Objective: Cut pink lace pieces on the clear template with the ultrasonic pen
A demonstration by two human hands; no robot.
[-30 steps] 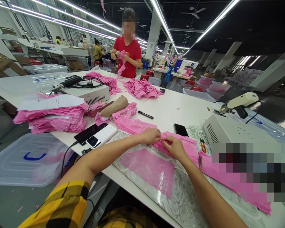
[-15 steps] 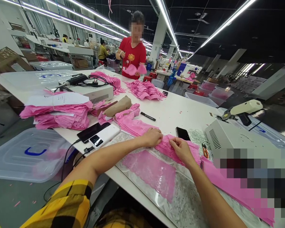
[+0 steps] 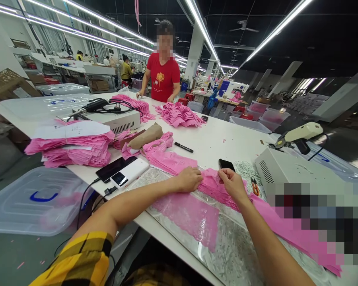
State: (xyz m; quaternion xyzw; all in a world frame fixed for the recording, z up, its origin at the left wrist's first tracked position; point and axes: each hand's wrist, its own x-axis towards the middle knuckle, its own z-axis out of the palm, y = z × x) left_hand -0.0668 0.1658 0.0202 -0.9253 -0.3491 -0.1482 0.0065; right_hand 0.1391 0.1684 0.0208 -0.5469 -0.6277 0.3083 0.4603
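A stack of pink fabric pieces with scalloped edges lies in front of me. My left hand rests on its left part, fingers curled closed on the fabric. With thumb and fingertips, my right hand pinches the edge of the top piece and holds it slightly raised. Left of my left hand lies another pink stack. A single pink piece lies flat under or on the clear sheet nearer to me. Folded pink fabric stretches away on the right.
A phone, orange-handled snips and a pale machine sit to the right. Behind are a black marker and pink heaps. A power bank lies left. A person in red stands across the table.
My right hand has risen a little with the fabric edge; my left hand has shifted slightly on the stack. The person opposite has lowered both hands to the table, and the pink pieces they held up.
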